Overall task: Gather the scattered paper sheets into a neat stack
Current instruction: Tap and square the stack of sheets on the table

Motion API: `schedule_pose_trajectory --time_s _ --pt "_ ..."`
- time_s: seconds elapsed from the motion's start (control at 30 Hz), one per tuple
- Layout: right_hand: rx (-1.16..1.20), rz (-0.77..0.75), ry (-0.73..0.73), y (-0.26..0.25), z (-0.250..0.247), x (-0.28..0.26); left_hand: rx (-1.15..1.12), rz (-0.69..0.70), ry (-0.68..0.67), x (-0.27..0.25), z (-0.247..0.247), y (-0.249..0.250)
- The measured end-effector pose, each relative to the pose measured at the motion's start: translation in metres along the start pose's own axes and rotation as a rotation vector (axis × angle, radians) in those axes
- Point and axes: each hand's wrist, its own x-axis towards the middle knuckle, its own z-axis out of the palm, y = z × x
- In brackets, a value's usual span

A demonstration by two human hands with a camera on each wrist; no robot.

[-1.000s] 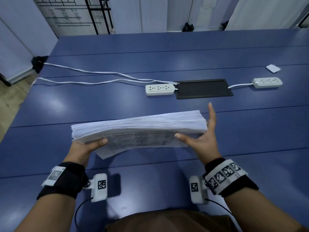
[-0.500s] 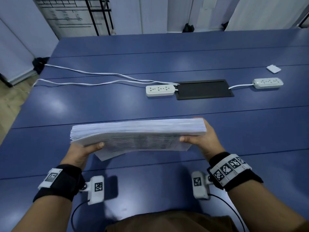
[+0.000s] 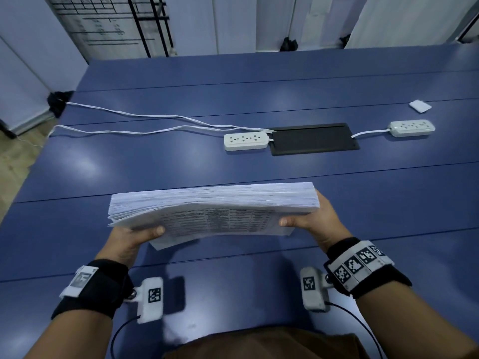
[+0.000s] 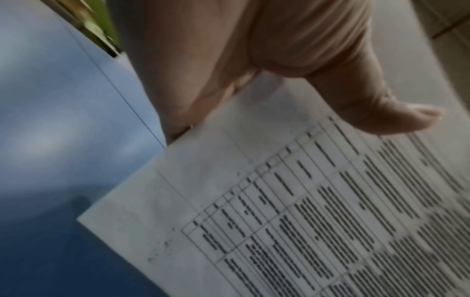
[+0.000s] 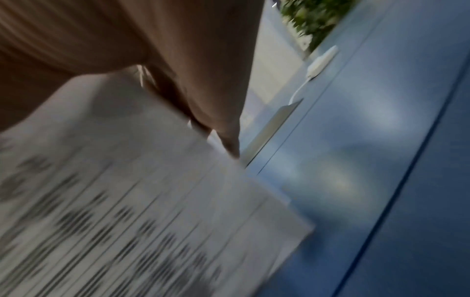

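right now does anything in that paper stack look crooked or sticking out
Yes. One sheet pokes out below the paper stack at its near left corner, by the left hand, skewed to the rest. The stack's left edge is fanned, while the side by the right hand looks square.

The stack of paper sheets (image 3: 212, 203) is thin matt white paper, its near face printed with dark tables and its edges finely layered. The table (image 3: 181, 164) beneath is a smooth blue top with a soft sheen — pale blurs of light lie on it. Far across it, two power strips (image 3: 245, 141) look like glossy white plastic, and the panel (image 3: 315, 139) between them is matt black. The wrist bands (image 3: 96, 288) are black cloth — soft and dull.
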Motion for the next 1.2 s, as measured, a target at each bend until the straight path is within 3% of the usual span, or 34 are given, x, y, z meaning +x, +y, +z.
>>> schedule_pose_trajectory --time_s 0.13,0.27,0.4,0.47,0.73,1.0,1.2 --pt "-0.03 -0.048 0.084 0.009 0.012 -0.005 0.002 0.001 0.008 -0.001 0.007 -0.003" --pt "-0.141 -0.299 0.259 0.017 0.013 -0.01 0.006 -0.009 0.065 -0.003 0.007 -0.006" --pt "-0.503 -0.639 0.333 0.026 0.015 -0.019 0.023 -0.003 0.076 -0.009 0.013 -0.009" --pt "-0.615 -0.732 0.335 0.026 0.015 -0.02 0.021 0.001 0.078 -0.01 0.013 -0.009" --pt "-0.617 -0.596 0.361 0.019 0.012 -0.021 0.034 0.008 0.088 -0.011 0.012 -0.011" --pt "-0.6 -0.61 0.358 0.014 0.009 -0.02 0.048 0.004 0.068 -0.012 0.011 -0.01" --pt "-0.746 -0.661 0.392 0.01 0.01 -0.023 0.045 0.021 0.09 -0.012 0.016 -0.009"
